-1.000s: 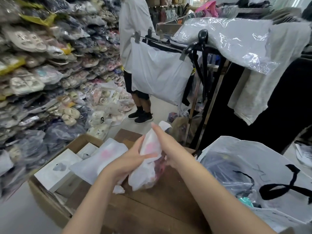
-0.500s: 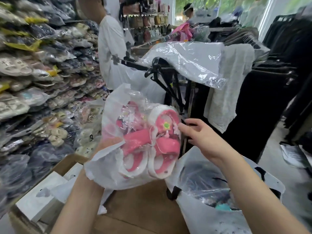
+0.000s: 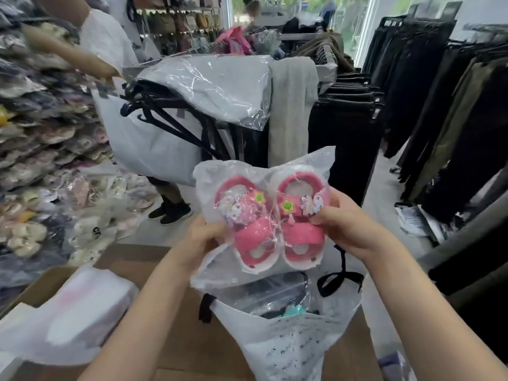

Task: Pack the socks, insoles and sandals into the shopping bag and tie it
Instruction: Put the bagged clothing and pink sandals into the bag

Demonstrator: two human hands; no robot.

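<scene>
While both hands grip it from opposite sides, the pair of small pink rubber sandals sealed in a clear plastic packet (image 3: 270, 224) hangs in the air between them, soles away from the camera and toes pointing down. The left hand (image 3: 204, 237) is closed on the packet's left edge, fingers behind the plastic and thumb in front. The right hand (image 3: 341, 221) pinches the right sandal near its strap, thumb pressed on the front of the packet. Directly beneath the hands and the packet stands the white plastic shopping bag with black ribbon handles (image 3: 291, 345), its mouth open, with dark and teal wrapped goods showing inside. Below the left hand lies a white frosted packet (image 3: 77, 317) on a brown cardboard box (image 3: 192, 350). Beyond the hands a garment rack draped in clear plastic sheeting (image 3: 214, 86) blocks the aisle, and another person's black shoes (image 3: 170, 211) stand beside it.
</scene>
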